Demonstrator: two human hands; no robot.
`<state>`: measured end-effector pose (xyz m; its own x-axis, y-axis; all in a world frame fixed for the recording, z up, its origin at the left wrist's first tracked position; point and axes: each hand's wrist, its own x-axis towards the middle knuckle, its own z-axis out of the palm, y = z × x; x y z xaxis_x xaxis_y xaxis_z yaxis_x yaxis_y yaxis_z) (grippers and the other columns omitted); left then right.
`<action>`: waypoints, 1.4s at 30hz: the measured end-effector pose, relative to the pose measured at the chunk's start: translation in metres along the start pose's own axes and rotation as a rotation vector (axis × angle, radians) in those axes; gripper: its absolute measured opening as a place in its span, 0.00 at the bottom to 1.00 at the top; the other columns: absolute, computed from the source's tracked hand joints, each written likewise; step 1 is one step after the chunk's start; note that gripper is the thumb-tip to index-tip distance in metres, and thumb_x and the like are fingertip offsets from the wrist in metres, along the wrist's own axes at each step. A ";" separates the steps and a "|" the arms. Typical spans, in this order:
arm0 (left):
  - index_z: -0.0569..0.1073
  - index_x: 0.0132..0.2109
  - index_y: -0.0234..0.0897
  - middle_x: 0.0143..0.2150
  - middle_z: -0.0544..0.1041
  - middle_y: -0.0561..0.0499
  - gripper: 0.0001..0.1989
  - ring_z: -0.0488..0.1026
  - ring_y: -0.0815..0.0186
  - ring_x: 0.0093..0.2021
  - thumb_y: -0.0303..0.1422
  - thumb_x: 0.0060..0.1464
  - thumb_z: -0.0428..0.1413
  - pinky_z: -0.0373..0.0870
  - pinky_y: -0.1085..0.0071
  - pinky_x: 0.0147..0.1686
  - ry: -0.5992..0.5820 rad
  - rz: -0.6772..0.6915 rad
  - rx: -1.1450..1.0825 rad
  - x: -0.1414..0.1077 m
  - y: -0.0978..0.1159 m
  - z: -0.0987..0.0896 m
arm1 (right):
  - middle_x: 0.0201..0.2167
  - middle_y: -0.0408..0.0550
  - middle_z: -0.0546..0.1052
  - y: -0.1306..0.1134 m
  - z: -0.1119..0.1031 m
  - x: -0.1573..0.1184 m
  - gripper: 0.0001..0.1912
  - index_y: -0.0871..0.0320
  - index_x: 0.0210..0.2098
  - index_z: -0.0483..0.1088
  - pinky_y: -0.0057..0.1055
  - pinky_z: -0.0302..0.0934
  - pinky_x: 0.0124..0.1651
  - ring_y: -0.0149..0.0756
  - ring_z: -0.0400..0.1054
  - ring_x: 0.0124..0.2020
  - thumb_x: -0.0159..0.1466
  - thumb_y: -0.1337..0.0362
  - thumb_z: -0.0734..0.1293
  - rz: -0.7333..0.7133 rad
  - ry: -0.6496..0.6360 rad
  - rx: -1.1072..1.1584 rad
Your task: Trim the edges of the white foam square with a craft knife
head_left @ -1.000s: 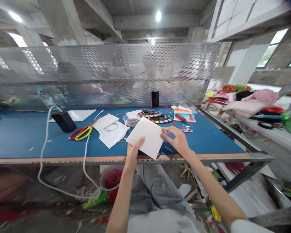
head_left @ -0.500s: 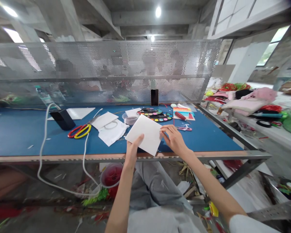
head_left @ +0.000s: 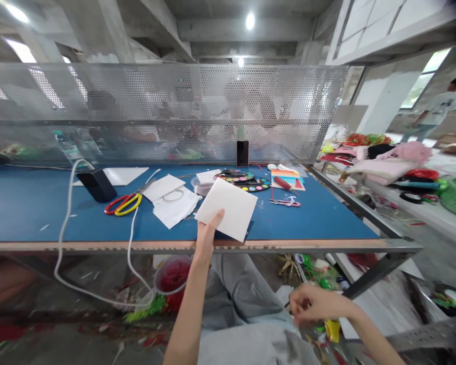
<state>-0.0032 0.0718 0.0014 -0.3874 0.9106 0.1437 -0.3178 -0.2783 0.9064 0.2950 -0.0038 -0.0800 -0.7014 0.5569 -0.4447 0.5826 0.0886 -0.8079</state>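
Note:
My left hand grips a white square sheet, stiff and flat like card, with the thumb on its face and the fingers hidden beneath. The sheet is tilted above the table's front edge. Below that edge, beside my right thigh, my right hand hangs with its fingers curled together. Whatever it pinches, if anything, is too small to make out. Behind the sheet lie two paint palettes and a round plastic tub. A pair of pink-handled thread snips rests to the sheet's right.
Red-and-yellow-handled scissors lie left, near white papers and a black box with a white cable. A phone stands against the perforated metal screen. A red-handled knife lies right. A person stands far right.
My right hand has let go of the sheet's right corner and moved down and right, below the table edge. My left hand keeps the sheet almost in place. A person shows more fully at far right.

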 end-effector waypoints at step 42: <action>0.76 0.47 0.35 0.50 0.78 0.43 0.26 0.73 0.52 0.54 0.36 0.38 0.70 0.69 0.59 0.56 -0.029 0.014 -0.027 -0.002 0.002 0.002 | 0.37 0.52 0.77 0.016 0.101 0.179 0.10 0.58 0.41 0.72 0.39 0.63 0.43 0.47 0.70 0.42 0.63 0.60 0.67 -0.443 0.678 -0.830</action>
<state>-0.0009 0.0699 0.0036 -0.3671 0.9149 0.1676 -0.3357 -0.2984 0.8935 0.1371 0.0137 -0.2117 -0.6933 0.6480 0.3152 0.6078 0.7608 -0.2275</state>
